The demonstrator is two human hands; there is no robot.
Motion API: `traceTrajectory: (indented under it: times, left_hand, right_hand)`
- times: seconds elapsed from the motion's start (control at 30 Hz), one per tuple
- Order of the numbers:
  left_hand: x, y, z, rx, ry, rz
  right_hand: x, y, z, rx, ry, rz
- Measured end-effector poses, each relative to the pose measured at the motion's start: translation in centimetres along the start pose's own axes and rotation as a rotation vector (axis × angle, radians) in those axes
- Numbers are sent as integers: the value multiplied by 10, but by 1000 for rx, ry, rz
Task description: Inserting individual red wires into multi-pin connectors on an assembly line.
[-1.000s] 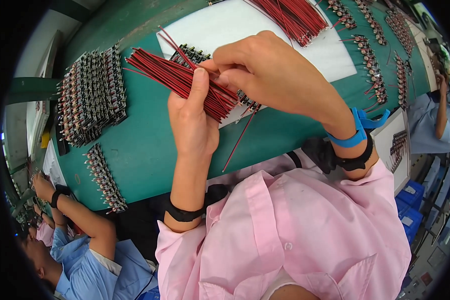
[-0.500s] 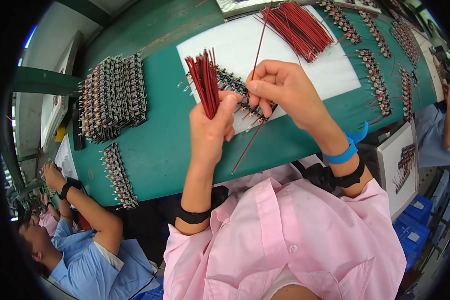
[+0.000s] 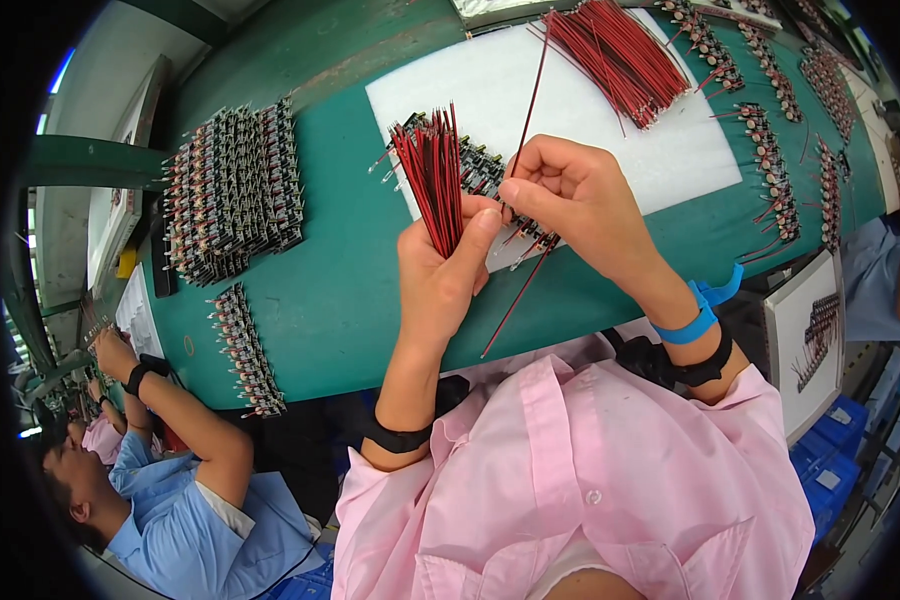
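A bundle of red and black wires (image 3: 430, 180) stands upright in my left hand (image 3: 445, 270), which is closed around its lower end. My right hand (image 3: 580, 205) pinches a single red and black wire (image 3: 533, 95) between thumb and fingertips, its upper end pointing away from me. The fingertips of both hands nearly meet over a strip of small circuit boards (image 3: 485, 168) lying on a white foam sheet (image 3: 410, 85). Another red wire (image 3: 516, 303) hangs from the strip toward me over the green mat. My hands partly hide the strip's middle.
A large pile of red wires (image 3: 620, 60) lies on the foam's far side. Stacked circuit board strips (image 3: 235, 190) and one separate strip (image 3: 245, 350) are on the green table (image 3: 330, 330) at left. More wired strips (image 3: 770, 170) line the right. A co-worker in blue (image 3: 190, 520) sits at left.
The whole scene has shifted slightly to the right in view. My hands remain close together over the strip, the left still holding the bundle and the right still pinching the wire.
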State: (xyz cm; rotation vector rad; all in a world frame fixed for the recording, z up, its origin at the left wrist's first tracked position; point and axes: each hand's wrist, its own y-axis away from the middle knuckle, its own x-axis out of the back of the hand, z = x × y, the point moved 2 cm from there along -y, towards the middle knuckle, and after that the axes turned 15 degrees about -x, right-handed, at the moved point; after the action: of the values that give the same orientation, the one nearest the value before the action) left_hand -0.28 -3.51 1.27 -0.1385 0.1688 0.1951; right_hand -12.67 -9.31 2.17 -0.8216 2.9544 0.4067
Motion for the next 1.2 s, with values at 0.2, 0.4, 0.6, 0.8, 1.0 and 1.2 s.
traceTrajectory:
  times: [0.2,0.4,0.6,0.8,1.0,1.2]
  left_hand:
    - [5,4,-2,-61,-87,-9]
    - [5,6,0,-162,-191,-10]
    - [5,10,-2,-188,-278,-20]
    - [17,26,-7,-101,35,135]
    - [20,32,-14,-280,-73,110]
    - [26,30,-14,-532,85,192]
  right_hand:
    - [-3,1,2,-22,123,-6]
    - [-3,4,4,38,177,29]
    - [1,13,-1,37,334,55]
    - [40,10,5,80,565,286]
    - [40,7,20,32,522,330]
    - [34,6,24,42,531,344]
